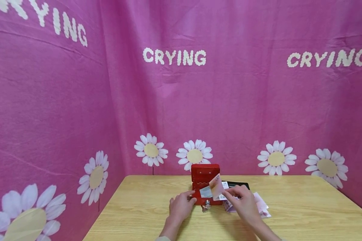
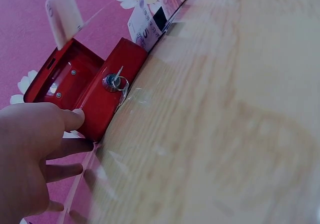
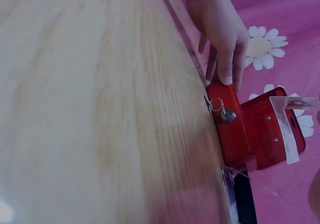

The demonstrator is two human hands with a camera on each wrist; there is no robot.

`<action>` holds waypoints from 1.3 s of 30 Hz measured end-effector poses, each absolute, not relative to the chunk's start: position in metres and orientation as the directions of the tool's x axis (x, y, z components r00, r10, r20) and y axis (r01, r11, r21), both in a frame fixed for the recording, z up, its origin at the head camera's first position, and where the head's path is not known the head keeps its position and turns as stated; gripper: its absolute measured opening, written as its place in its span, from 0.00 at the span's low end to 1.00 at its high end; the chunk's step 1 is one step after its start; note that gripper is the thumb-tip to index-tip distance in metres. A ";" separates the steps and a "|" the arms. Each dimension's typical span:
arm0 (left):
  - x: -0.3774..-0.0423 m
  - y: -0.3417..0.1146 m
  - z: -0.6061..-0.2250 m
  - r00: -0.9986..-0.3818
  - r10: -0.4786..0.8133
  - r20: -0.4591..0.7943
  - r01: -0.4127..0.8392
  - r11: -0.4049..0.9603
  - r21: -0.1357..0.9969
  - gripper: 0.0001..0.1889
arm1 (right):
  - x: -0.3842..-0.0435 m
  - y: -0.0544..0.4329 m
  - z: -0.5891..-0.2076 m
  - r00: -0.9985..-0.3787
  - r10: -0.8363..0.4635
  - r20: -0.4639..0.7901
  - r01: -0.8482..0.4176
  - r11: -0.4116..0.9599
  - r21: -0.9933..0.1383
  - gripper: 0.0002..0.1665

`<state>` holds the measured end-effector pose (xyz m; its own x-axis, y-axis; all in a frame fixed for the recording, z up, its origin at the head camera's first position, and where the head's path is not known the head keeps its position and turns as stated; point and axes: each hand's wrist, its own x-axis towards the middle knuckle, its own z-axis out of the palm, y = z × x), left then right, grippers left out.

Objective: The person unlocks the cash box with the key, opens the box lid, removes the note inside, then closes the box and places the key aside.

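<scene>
In the head view, my right hand (image 1: 242,202) pinches a banknote (image 1: 216,186) near its edge, raised over the open red box (image 1: 200,201); I judge this as the step of handling the note at the box, the next move calling for a light pinch and a steady box. In the left wrist view, my left hand (image 2: 30,154) holds the box's end, thumb at the corner, lower fingers spread. In the right wrist view, the note hangs bent before the lid (image 3: 272,129); my pinch there I cannot tell.
</scene>
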<state>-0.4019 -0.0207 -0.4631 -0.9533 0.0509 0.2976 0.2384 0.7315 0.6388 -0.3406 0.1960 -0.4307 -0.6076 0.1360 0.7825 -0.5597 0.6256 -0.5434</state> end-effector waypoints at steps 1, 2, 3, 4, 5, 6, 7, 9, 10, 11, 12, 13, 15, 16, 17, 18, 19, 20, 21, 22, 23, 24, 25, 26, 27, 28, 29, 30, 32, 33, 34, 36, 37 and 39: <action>-0.402 -0.021 -0.463 -0.952 0.050 0.303 0.241 0.733 0.637 0.16 | -0.339 0.198 -0.431 -0.602 0.133 0.788 -0.565 0.626 -0.537 0.08; -0.402 -0.021 -0.464 -0.950 0.049 0.308 0.243 0.733 0.635 0.16 | -0.338 0.200 -0.431 -0.597 0.131 0.792 -0.570 0.624 -0.534 0.09; -0.401 -0.021 -0.464 -0.948 0.049 0.314 0.247 0.734 0.632 0.16 | -0.337 0.202 -0.431 -0.590 0.128 0.797 -0.576 0.626 -0.526 0.09; -0.401 -0.021 -0.463 -0.947 0.049 0.316 0.249 0.734 0.632 0.16 | -0.335 0.204 -0.431 -0.585 0.124 0.802 -0.581 0.626 -0.520 0.10; -0.401 -0.021 -0.463 -0.946 0.050 0.319 0.251 0.734 0.631 0.16 | -0.334 0.206 -0.432 -0.579 0.120 0.807 -0.585 0.627 -0.514 0.10; -0.401 -0.021 -0.463 -0.946 0.052 0.319 0.253 0.734 0.630 0.16 | -0.332 0.207 -0.432 -0.577 0.116 0.808 -0.586 0.630 -0.509 0.11; -0.401 -0.021 -0.463 -0.947 0.052 0.316 0.251 0.732 0.633 0.16 | -0.330 0.209 -0.432 -0.581 0.115 0.806 -0.584 0.631 -0.511 0.11; -0.402 -0.021 -0.463 -0.948 0.053 0.315 0.251 0.733 0.632 0.16 | -0.326 0.211 -0.431 -0.599 0.116 0.793 -0.567 0.637 -0.522 0.10; -0.402 -0.021 -0.463 -0.948 0.053 0.315 0.251 0.733 0.632 0.16 | -0.324 0.212 -0.431 -0.612 0.119 0.782 -0.555 0.640 -0.531 0.10; -0.402 -0.021 -0.463 -0.948 0.053 0.315 0.251 0.735 0.630 0.16 | -0.322 0.213 -0.430 -0.628 0.124 0.768 -0.541 0.641 -0.545 0.09; -0.401 -0.021 -0.462 -0.948 0.052 0.313 0.249 0.736 0.630 0.16 | -0.319 0.213 -0.429 -0.652 0.131 0.747 -0.518 0.642 -0.565 0.08; -0.401 -0.021 -0.462 -0.949 0.052 0.312 0.248 0.736 0.630 0.16 | -0.317 0.214 -0.428 -0.671 0.139 0.728 -0.496 0.645 -0.581 0.07; -0.401 -0.021 -0.462 -0.951 0.050 0.304 0.240 0.737 0.632 0.16 | -0.313 0.216 -0.428 -0.698 0.147 0.701 -0.464 0.652 -0.599 0.06; -0.401 -0.021 -0.461 -0.953 0.050 0.300 0.239 0.735 0.634 0.16 | -0.312 0.217 -0.428 -0.705 0.147 0.694 -0.458 0.653 -0.603 0.06; -0.401 -0.020 -0.461 -0.954 0.050 0.295 0.235 0.735 0.636 0.16 | -0.311 0.218 -0.428 -0.712 0.147 0.687 -0.451 0.654 -0.608 0.06; -0.401 -0.020 -0.461 -0.955 0.049 0.292 0.233 0.733 0.639 0.16 | -0.309 0.219 -0.429 -0.716 0.146 0.682 -0.447 0.654 -0.610 0.05; -0.401 -0.020 -0.461 -0.955 0.050 0.292 0.234 0.733 0.638 0.16 | -0.309 0.220 -0.430 -0.712 0.143 0.688 -0.454 0.653 -0.606 0.05; -0.401 -0.020 -0.461 -0.955 0.051 0.293 0.235 0.733 0.638 0.16 | -0.308 0.220 -0.430 -0.709 0.140 0.692 -0.460 0.651 -0.604 0.05; -0.401 -0.021 -0.461 -0.954 0.051 0.296 0.238 0.732 0.639 0.16 | -0.307 0.221 -0.430 -0.707 0.139 0.694 -0.466 0.647 -0.604 0.05; -0.401 -0.021 -0.461 -0.952 0.053 0.302 0.243 0.732 0.637 0.16 | -0.306 0.222 -0.430 -0.705 0.137 0.695 -0.470 0.644 -0.604 0.05; -0.401 -0.021 -0.461 -0.951 0.055 0.305 0.246 0.732 0.635 0.16 | -0.306 0.222 -0.430 -0.705 0.139 0.696 -0.470 0.643 -0.605 0.06; -0.401 -0.021 -0.461 -0.950 0.056 0.308 0.248 0.732 0.634 0.16 | -0.305 0.223 -0.430 -0.703 0.142 0.696 -0.470 0.642 -0.606 0.06; -0.401 -0.021 -0.461 -0.949 0.056 0.309 0.250 0.731 0.635 0.16 | -0.304 0.223 -0.430 -0.703 0.145 0.696 -0.468 0.642 -0.607 0.07; -0.401 -0.021 -0.462 -0.949 0.055 0.311 0.250 0.732 0.634 0.16 | -0.304 0.224 -0.431 -0.704 0.150 0.694 -0.463 0.645 -0.609 0.08; -0.401 -0.022 -0.462 -0.949 0.054 0.311 0.249 0.732 0.634 0.16 | -0.303 0.224 -0.431 -0.707 0.154 0.691 -0.458 0.645 -0.612 0.08; -0.402 -0.022 -0.462 -0.947 0.055 0.316 0.253 0.735 0.629 0.16 | -0.302 0.225 -0.431 -0.711 0.158 0.685 -0.451 0.645 -0.617 0.09; -0.402 -0.022 -0.462 -0.948 0.055 0.315 0.252 0.734 0.630 0.16 | -0.301 0.225 -0.431 -0.715 0.163 0.680 -0.443 0.647 -0.621 0.09; -0.402 -0.022 -0.463 -0.948 0.054 0.314 0.251 0.733 0.632 0.16 | -0.300 0.226 -0.431 -0.721 0.167 0.672 -0.433 0.648 -0.626 0.09; -0.402 -0.022 -0.463 -0.948 0.055 0.313 0.251 0.734 0.631 0.16 | -0.298 0.227 -0.431 -0.735 0.171 0.657 -0.415 0.652 -0.634 0.10; -0.402 -0.022 -0.464 -0.949 0.056 0.311 0.251 0.733 0.632 0.16 | -0.297 0.227 -0.431 -0.740 0.170 0.651 -0.411 0.651 -0.638 0.09; -0.402 -0.022 -0.464 -0.949 0.057 0.309 0.251 0.731 0.634 0.16 | -0.296 0.228 -0.431 -0.746 0.170 0.643 -0.405 0.651 -0.642 0.09; -0.402 -0.021 -0.464 -0.951 0.057 0.303 0.247 0.730 0.637 0.16 | -0.294 0.229 -0.431 -0.757 0.168 0.631 -0.396 0.651 -0.648 0.10; -0.402 -0.021 -0.464 -0.950 0.058 0.307 0.249 0.733 0.633 0.17 | -0.293 0.229 -0.430 -0.766 0.168 0.620 -0.387 0.650 -0.654 0.09; -0.402 -0.021 -0.464 -0.951 0.054 0.304 0.245 0.733 0.635 0.16 | -0.291 0.230 -0.429 -0.793 0.173 0.584 -0.356 0.647 -0.675 0.08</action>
